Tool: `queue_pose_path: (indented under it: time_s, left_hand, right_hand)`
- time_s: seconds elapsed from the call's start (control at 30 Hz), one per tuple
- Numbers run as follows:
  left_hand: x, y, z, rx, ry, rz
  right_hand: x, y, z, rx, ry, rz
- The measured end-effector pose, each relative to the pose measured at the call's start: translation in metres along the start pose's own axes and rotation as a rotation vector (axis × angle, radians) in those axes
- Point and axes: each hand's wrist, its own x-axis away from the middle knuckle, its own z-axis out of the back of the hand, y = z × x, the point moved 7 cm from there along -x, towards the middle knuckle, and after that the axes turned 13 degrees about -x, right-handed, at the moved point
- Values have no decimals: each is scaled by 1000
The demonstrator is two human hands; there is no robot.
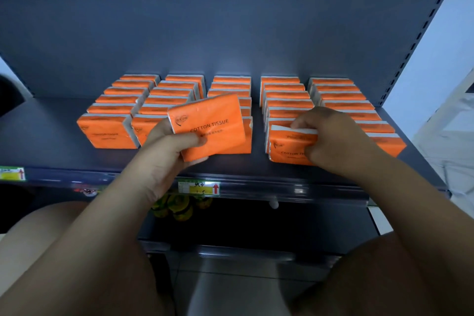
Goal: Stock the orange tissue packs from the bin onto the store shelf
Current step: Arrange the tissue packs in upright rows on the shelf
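Observation:
Several rows of orange tissue packs (107, 133) stand upright on the dark grey shelf (51, 151), running from front to back. My left hand (166, 154) grips one orange pack (210, 126) marked COTTON TISSUE, lifted and tilted above the front of the middle row. My right hand (331, 136) is closed on the front pack (287, 146) of the fourth row, which rests on the shelf. The bin is out of view.
A price label (198, 187) sits on the shelf's front rail, another label (12, 173) at the far left. Yellow items (177, 206) lie on the lower shelf. A perforated upright (410, 54) bounds the shelf's right side. My knees fill the bottom corners.

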Motion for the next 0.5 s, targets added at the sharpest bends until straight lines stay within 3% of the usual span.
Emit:
queue_pose_path:
  time_s: [0.5]
  left_hand:
    - [-1,-8,5,-137,14,-16]
  right_hand:
    - [-1,-1,-11,204,27,26]
